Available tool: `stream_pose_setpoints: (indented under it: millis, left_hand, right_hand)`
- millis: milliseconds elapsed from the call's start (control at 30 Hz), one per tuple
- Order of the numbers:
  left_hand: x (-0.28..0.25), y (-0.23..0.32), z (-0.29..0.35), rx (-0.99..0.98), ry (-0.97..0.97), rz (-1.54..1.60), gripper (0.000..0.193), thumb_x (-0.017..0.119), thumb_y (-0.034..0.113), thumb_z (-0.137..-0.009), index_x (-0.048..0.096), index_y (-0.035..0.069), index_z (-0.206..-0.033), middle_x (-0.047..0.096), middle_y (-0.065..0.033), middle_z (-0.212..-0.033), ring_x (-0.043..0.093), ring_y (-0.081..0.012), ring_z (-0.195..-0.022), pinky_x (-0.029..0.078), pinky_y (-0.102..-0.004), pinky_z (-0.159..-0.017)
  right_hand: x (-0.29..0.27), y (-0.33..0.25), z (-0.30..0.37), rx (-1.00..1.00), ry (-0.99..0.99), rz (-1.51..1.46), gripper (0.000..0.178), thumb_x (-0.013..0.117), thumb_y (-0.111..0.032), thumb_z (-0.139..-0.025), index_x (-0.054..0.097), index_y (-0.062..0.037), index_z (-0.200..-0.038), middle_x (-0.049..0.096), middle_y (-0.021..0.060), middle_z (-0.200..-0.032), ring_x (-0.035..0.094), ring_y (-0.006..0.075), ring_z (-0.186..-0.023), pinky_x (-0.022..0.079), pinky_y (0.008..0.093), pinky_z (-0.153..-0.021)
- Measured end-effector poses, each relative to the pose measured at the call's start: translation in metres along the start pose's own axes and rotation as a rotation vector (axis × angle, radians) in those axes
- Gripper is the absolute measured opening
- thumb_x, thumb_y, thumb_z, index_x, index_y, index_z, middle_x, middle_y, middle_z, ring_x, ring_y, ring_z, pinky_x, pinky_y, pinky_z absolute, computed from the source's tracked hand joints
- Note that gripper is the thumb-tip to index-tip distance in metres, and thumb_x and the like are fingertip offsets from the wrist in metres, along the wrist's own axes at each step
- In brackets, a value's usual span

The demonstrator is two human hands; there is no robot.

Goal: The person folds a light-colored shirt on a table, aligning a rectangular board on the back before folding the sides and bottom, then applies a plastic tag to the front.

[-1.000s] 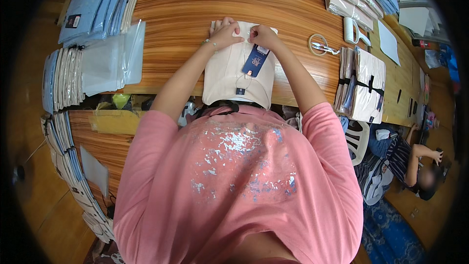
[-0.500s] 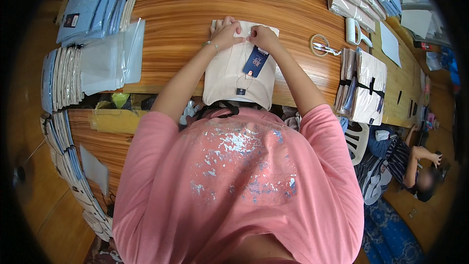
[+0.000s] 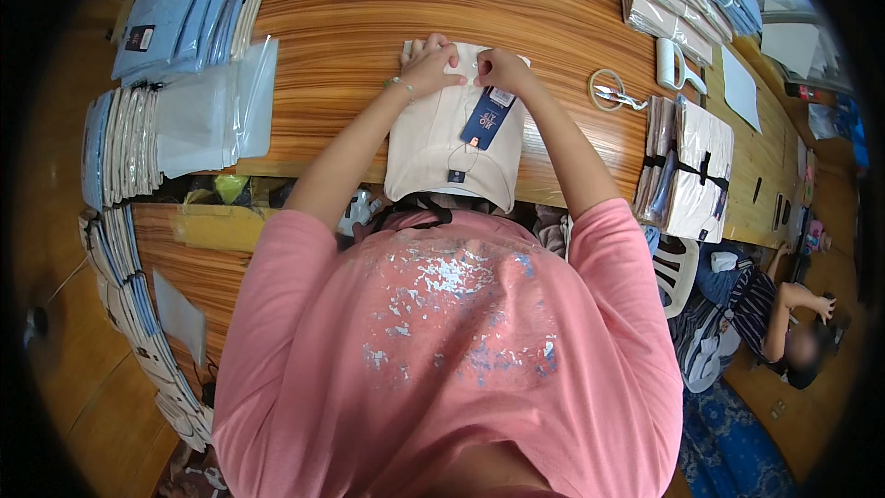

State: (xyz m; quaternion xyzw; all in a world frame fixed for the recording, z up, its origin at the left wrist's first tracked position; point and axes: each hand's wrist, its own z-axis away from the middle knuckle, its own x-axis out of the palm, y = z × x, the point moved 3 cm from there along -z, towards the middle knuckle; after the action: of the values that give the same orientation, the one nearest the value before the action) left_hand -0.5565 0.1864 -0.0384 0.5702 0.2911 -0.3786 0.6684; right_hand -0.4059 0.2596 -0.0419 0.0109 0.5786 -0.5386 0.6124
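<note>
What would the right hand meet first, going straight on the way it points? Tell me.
Probably the left hand, across a narrow gap: the right hand points roughly leftward over the folded cream garment. Depth is hard to judge from this one view, so it might drag on the garment instead.

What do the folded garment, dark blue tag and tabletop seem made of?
Folded garment: probably matte cloth, given its soft creases.
Dark blue tag: likely smooth card, flat with crisp edges.
Tabletop: glossy wood or laminate, by its streaked grain and sheen.
</note>
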Motion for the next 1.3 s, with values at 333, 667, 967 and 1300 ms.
stream_pose_setpoints:
  millis: [333, 667, 967, 1300]
  left_hand:
    - [-0.002, 0.007, 0.002, 0.004, -0.039, -0.030, 0.042, 0.074, 0.044, -0.067, 0.048, 0.018, -0.088, 0.039, -0.0042, -0.119, 0.030, -0.0321, -0.111, 0.021, -0.0477, -0.095]
    - [-0.001, 0.002, -0.005, -0.019, -0.018, -0.036, 0.038, 0.070, 0.045, -0.069, 0.049, 0.017, -0.084, 0.040, -0.0042, -0.118, 0.032, -0.0299, -0.110, 0.024, -0.0482, -0.091]
    - [0.009, 0.004, 0.006, -0.014, 0.053, -0.021, 0.034, 0.070, 0.040, -0.071, 0.048, 0.016, -0.082, 0.040, -0.0046, -0.119, 0.032, -0.0305, -0.110, 0.025, -0.0475, -0.089]
    - [-0.015, -0.026, 0.029, 0.264, 0.442, 0.390, 0.031, 0.066, 0.028, -0.078, 0.056, 0.010, -0.101, 0.045, -0.0133, -0.120, 0.041, -0.0334, -0.107, 0.030, -0.0432, -0.095]
  right_hand:
    - [0.007, -0.002, -0.002, 0.117, 0.021, 0.111, 0.026, 0.077, -0.018, -0.058, 0.063, -0.0056, -0.075, 0.065, 0.0123, -0.076, 0.063, 0.0275, -0.076, 0.049, 0.0364, -0.066]
    - [-0.003, 0.000, -0.001, 0.078, 0.006, -0.058, 0.025, 0.074, -0.022, -0.063, 0.060, -0.0034, -0.071, 0.063, 0.0134, -0.068, 0.062, 0.0274, -0.068, 0.048, 0.0353, -0.063]
    - [0.010, -0.005, 0.005, 0.177, 0.013, 0.056, 0.022, 0.072, -0.023, -0.066, 0.063, -0.0063, -0.077, 0.065, 0.0130, -0.080, 0.063, 0.0285, -0.081, 0.049, 0.0377, -0.069]
    - [-0.020, 0.002, 0.037, -0.061, 0.253, -0.432, 0.027, 0.065, -0.027, -0.080, 0.061, 0.0000, -0.081, 0.059, 0.0079, -0.068, 0.054, 0.0142, -0.064, 0.044, 0.0275, -0.059]
